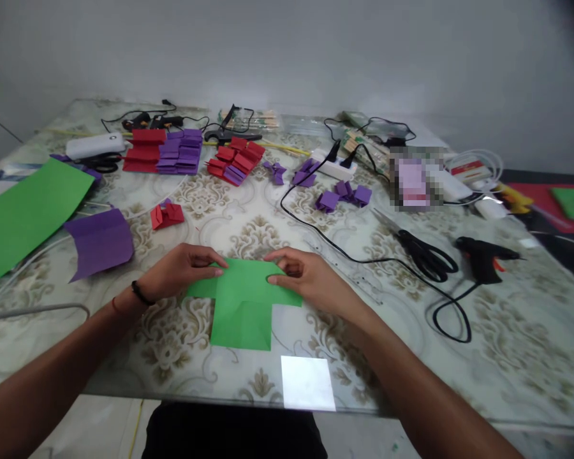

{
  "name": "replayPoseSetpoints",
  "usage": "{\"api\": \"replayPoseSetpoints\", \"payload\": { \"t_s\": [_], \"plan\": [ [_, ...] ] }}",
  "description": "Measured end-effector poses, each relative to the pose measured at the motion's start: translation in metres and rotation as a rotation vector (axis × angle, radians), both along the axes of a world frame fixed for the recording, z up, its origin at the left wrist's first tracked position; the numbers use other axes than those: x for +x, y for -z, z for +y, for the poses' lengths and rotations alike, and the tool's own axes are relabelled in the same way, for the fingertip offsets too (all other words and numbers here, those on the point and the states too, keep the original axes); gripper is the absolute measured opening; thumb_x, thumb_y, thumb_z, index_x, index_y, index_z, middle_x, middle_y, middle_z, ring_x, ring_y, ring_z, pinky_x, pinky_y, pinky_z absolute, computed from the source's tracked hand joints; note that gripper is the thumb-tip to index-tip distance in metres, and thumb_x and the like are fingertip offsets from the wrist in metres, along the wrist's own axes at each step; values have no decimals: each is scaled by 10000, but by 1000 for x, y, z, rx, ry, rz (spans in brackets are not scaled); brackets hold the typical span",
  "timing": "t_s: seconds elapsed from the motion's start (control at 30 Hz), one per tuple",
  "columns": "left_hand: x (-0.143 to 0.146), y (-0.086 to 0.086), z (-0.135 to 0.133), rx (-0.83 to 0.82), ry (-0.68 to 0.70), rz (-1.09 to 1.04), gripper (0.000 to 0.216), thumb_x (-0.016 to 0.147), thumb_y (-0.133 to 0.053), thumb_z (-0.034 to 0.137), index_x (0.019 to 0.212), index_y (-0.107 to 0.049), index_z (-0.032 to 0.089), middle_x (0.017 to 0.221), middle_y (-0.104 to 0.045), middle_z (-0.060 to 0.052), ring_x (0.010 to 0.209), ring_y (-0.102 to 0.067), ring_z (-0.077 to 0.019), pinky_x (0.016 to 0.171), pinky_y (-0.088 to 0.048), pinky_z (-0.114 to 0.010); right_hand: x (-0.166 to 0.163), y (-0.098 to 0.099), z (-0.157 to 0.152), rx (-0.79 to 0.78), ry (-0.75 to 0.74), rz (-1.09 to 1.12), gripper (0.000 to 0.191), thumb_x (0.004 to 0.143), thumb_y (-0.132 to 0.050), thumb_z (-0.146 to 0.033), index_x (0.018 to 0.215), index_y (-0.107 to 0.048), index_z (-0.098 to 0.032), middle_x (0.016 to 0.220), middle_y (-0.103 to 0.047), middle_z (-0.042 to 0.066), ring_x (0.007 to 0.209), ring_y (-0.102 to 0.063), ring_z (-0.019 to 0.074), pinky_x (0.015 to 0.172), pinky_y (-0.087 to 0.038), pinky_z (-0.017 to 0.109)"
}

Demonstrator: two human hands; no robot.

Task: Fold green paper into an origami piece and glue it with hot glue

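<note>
A folded green paper (pixel 243 305), T-shaped, lies flat on the glass-topped table (pixel 507 357) in front of me. My left hand (pixel 179 271) presses its upper left corner with the fingertips. My right hand (pixel 302 275) pinches and presses the upper right part of the same paper. Both hands rest on the paper's top edge, a short gap between them.
A large green sheet (pixel 26 213) and a purple sheet (pixel 100 241) lie at left. Stacks of folded red (pixel 143 150) and purple papers (pixel 184 152) sit farther back. Black scissors (pixel 423 252), a black glue gun (pixel 483 258) with its cable (pixel 363 258), and a power strip (pixel 332 167) are at right.
</note>
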State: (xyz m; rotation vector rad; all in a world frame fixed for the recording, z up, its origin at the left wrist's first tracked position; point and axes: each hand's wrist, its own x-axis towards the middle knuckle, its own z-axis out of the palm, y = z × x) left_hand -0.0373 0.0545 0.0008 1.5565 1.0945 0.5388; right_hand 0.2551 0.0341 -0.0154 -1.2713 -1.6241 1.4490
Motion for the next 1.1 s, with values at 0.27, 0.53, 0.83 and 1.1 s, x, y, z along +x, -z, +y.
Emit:
{"api": "replayPoseSetpoints", "payload": {
  "t_s": [0.27, 0.53, 0.83, 1.1],
  "plan": [
    [7, 14, -19, 577, 73, 228, 321, 934, -591, 172, 1149, -813, 258, 1439, -666, -131, 1327, -638, -323, 1151, -497, -522, 0, 2, -9, 622, -46, -606, 395, 907, -697, -138, 1293, -734, -213, 1257, -714, 142, 1184, -661, 337, 1014, -580, 528],
    [7, 23, -27, 667, 423, 261, 731, 822, -465, -74, 1420, -670, 292, 1635, -525, -57, 1551, -438, -291, 1289, -366, -547, 4, 16, -21, 899, -355, -708, 622, 877, -484, 79, 1417, -659, -176, 1536, -620, 122, 1476, -534, 270, 1223, -479, 518],
    [-18, 22, -26, 785, 533, 402, 993, 679, -394, -149, 1564, -507, 288, 1731, -356, -45, 1623, -280, -247, 1307, -340, -522, 25, 18, -22, 889, -457, -828, 655, 845, -501, 72, 1461, -627, -113, 1593, -559, 129, 1519, -478, 316, 1269, -388, 591],
    [-21, 11, -34, 873, 575, 621, 946, 717, -444, -137, 1570, -482, 272, 1724, -380, -92, 1616, -306, -240, 1302, -350, -495, 45, 15, -30, 923, -455, -921, 647, 867, -566, 2, 1494, -597, -157, 1611, -545, 88, 1519, -472, 328, 1291, -307, 630]
  ]
}}
